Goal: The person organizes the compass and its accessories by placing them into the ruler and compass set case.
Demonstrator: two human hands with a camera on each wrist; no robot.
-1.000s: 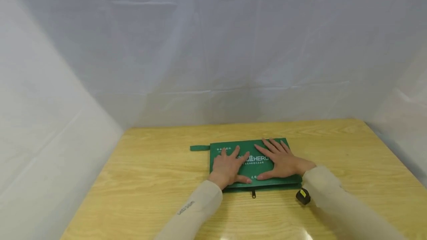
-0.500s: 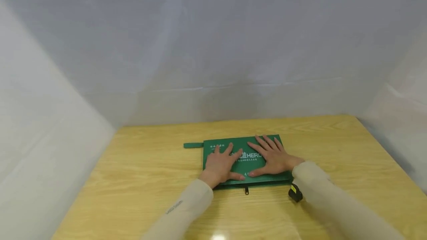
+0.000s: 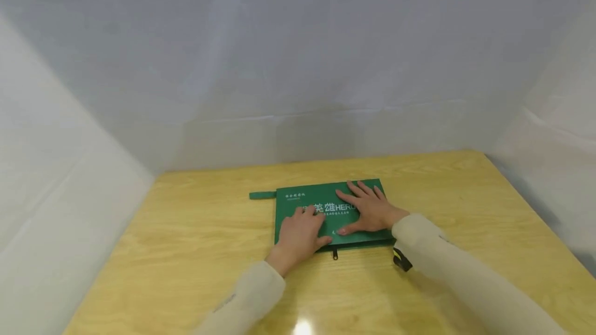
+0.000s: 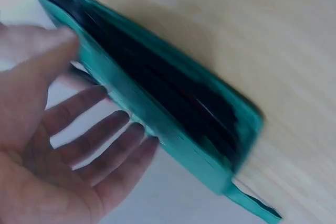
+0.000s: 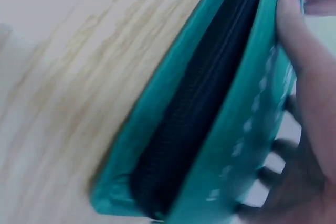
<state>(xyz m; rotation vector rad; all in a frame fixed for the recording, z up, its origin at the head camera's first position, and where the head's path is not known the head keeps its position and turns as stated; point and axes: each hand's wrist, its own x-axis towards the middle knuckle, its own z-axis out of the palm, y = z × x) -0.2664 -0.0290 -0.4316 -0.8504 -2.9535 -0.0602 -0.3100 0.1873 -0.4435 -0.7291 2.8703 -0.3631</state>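
A green zip case (image 3: 335,221) with white lettering lies flat on the wooden table. My right hand (image 3: 371,213) rests on its right half, fingers spread and straight. Over the near left part is my left hand (image 3: 298,231), its fingers loosely bent and fingertips at the cover. The left wrist view shows that hand (image 4: 68,161) relaxed, holding nothing, beside the cover's edge. Along the near side a dark gap runs between the cover and base, and black zip tape (image 5: 194,103) shows there. The zip pull (image 3: 335,255) hangs at the middle of this near edge.
A green wrist strap (image 3: 263,195) sticks out from the case's upper left corner. Under the right sleeve (image 3: 428,237) sits a small black device (image 3: 402,260) with a yellow mark. White sheeting (image 3: 298,66) stands behind the wooden table (image 3: 195,231).
My left hand has drawn back toward the near left and its spread fingers have come together, uncovering more lettering. The right hand stays spread on the case. The head view has shifted slightly.
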